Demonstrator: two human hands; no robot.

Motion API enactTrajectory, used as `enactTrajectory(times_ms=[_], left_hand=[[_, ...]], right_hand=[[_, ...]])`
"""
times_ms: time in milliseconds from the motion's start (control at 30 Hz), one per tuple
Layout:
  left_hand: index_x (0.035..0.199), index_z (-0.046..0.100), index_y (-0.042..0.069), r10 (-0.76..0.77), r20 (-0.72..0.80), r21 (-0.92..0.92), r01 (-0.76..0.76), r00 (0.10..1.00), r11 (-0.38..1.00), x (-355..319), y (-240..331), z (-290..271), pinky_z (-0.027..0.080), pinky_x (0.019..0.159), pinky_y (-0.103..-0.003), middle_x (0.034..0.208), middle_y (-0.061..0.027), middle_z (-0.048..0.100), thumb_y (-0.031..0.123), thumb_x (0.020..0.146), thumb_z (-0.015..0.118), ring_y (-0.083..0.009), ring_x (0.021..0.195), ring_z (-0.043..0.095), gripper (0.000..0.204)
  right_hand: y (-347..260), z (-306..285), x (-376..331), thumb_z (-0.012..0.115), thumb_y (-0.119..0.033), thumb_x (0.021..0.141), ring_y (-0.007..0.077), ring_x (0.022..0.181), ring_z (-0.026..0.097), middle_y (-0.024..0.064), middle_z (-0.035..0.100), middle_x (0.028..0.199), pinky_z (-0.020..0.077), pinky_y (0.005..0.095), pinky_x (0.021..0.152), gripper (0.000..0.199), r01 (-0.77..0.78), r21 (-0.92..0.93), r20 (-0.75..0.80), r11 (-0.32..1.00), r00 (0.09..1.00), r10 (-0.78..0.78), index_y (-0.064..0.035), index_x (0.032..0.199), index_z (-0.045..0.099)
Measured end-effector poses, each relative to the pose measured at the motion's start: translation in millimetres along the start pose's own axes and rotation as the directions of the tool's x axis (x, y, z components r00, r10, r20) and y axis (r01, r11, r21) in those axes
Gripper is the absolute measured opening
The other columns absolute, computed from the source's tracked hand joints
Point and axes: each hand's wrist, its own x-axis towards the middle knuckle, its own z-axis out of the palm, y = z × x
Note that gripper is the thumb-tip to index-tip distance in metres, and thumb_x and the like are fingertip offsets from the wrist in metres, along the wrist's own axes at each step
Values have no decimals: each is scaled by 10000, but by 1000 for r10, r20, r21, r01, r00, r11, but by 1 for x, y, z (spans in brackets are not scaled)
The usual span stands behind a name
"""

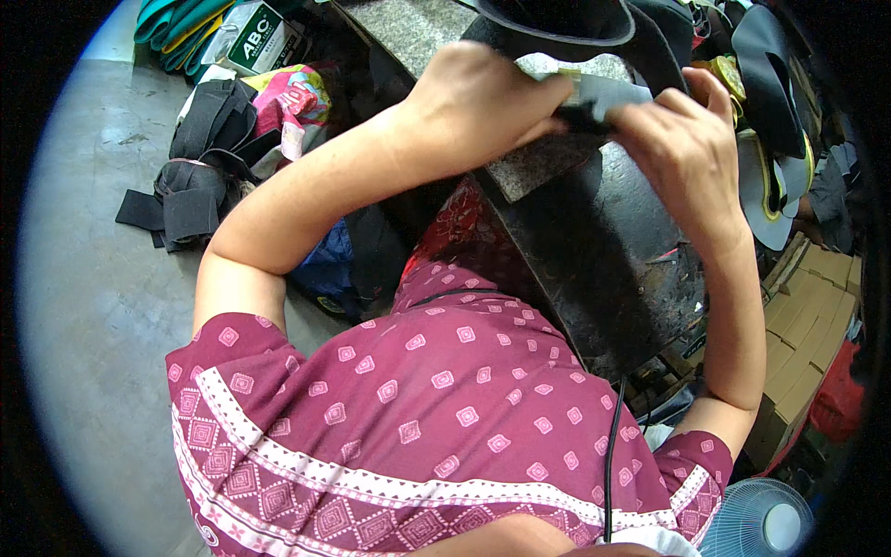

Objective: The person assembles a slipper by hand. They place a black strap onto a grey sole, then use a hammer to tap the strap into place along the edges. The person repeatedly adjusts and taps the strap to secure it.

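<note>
Left grip [483,97] pinches a small, flat black piece [584,118]; right grip [682,153], blurred, touches it, closure unclear; dark, stained counter [594,278] beneath both.

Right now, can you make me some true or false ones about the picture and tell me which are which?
1. The left hand and right hand are far apart. False: they are close together, at a dark piece.
2. The shirt has a pink pattern. True.
3. The fan is at the top left. False: it is at the bottom right.
4. A black cord runs down over the shirt. True.
5. Brown cardboard is on the right side. True.
</note>
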Motion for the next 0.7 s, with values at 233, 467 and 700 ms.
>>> enactTrajectory(times_ms=[233,467,700], left_hand=[[766,758,65,-148,242,-3,153,959,988,46,-17,25,565,668,-463,738,-184,711,263,792,737,-346,740,729,201],[752,748,48,-94,285,-76,121,954,990,51,-21,20,564,684,-472,745,-190,703,296,732,803,-365,744,721,254],[784,752,44,-69,325,-51,90,943,995,54,-23,17,570,693,-466,790,-203,710,282,718,811,-367,765,725,253]], right_hand=[[17,35,19,824,-208,797,199,1008,661,19,709,1050,428,384,977,358,-150,124,-277,981,944,180,-183,1132,698],[-19,44,-10,803,-238,722,138,1071,574,-95,643,1106,392,368,950,260,5,-92,-398,996,916,-41,-286,971,746],[-21,67,-16,726,-265,808,119,1161,542,-121,639,1213,356,365,1001,299,-31,-177,-363,984,931,-36,-314,1103,714]])
